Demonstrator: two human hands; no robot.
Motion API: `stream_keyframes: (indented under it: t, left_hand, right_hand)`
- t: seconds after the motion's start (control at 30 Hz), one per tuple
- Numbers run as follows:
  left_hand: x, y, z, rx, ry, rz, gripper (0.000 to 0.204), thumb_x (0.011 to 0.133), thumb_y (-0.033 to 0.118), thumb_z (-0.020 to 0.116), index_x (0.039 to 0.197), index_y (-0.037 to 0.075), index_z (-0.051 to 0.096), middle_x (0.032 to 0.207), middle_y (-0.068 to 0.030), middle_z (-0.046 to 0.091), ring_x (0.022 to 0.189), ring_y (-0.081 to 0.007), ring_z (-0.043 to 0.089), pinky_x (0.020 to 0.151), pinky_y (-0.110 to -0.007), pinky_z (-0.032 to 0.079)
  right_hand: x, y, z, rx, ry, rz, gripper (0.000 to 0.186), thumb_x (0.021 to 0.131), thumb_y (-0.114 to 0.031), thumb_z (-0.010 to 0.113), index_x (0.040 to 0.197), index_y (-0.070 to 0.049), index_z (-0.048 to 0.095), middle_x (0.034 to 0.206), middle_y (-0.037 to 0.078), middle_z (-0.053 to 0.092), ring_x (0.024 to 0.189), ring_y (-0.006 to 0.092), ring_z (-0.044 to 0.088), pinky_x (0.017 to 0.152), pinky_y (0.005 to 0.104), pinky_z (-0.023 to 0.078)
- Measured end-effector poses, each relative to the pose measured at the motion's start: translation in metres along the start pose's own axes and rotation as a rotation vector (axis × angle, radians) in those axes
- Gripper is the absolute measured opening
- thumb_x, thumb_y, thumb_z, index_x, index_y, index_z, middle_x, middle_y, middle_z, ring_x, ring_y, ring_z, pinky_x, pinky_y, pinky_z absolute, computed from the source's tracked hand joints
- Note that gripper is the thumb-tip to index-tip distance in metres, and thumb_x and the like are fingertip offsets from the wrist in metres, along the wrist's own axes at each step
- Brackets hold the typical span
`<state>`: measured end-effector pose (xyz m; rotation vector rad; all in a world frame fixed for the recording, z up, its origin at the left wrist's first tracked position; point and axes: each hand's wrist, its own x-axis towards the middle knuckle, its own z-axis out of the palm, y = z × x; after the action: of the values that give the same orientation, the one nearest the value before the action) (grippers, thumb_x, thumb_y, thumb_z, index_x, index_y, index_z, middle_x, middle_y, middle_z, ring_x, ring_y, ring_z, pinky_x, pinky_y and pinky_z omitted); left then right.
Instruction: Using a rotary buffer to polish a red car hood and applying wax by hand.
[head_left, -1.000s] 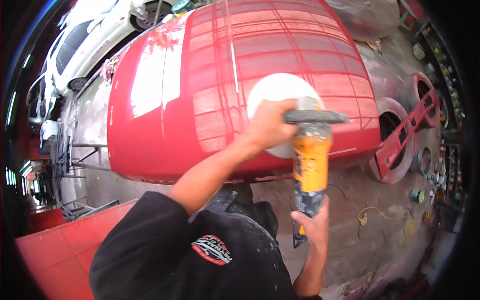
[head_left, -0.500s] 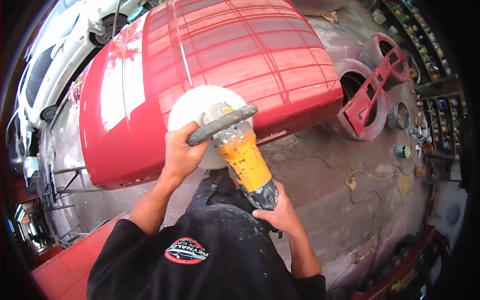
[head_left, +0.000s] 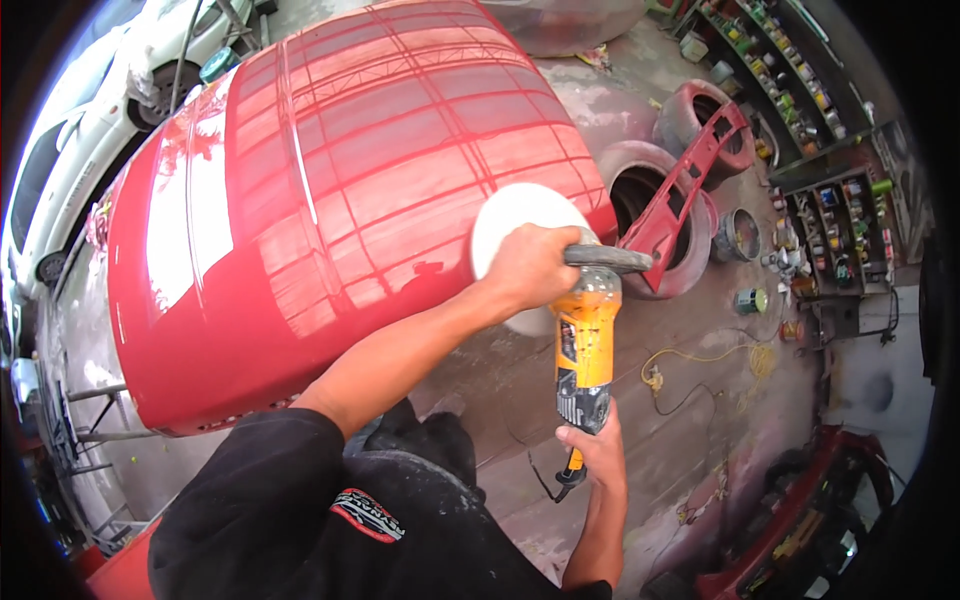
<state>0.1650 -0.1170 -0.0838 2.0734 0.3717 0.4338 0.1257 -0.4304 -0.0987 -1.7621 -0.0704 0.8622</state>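
A yellow and black rotary polisher [head_left: 588,338] with a round white pad [head_left: 505,225] is at the right edge of a glossy red car panel [head_left: 170,360]. My left hand [head_left: 530,265] is closed on the polisher's grey loop handle at the head. My right hand [head_left: 598,445] grips the black rear body of the tool, where a dark cord comes out below. The pad is partly hidden behind my left hand and the handle.
Tyres [head_left: 660,270] with a red trim piece [head_left: 680,195] across them stand to the right. Further right are shelves of cans [head_left: 830,220], a metal pot [head_left: 738,235] and floor cords [head_left: 700,358]. A white car [head_left: 105,150] and metal stands [head_left: 95,395] are at the left.
The polisher swung down-left and tilted, then moved right to the panel's right edge, with both my hands still on it. The view has shifted, so the panel sits further left in the picture.
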Motion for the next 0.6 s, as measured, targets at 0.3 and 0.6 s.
stream_keyframes:
  t: [0.3,0.6]
  left_hand:
    - [0.08,0.009,0.048,-0.023,-0.001,0.102,0.02,0.069,0.015,0.069,0.087,0.008,0.073,0.083,-0.0218,0.072,0.083,-0.0438,0.07,0.077,-0.053,0.056]
    - [0.009,0.002,-0.051,-0.001,0.147,-0.031,0.017,0.074,0.015,0.071,0.09,0.009,0.073,0.08,-0.0203,0.071,0.077,-0.042,0.07,0.071,-0.05,0.057]
  right_hand:
    - [0.027,-0.046,-0.01,0.124,0.119,0.04,0.063,0.074,0.006,0.077,0.128,-0.006,0.047,0.093,0.006,0.062,0.066,0.0163,0.061,0.058,0.0309,0.052]
    - [0.019,-0.068,0.016,-0.077,-0.067,0.069,0.07,0.071,0.005,0.082,0.13,-0.005,0.046,0.095,0.005,0.063,0.07,0.0125,0.06,0.061,0.0282,0.052]
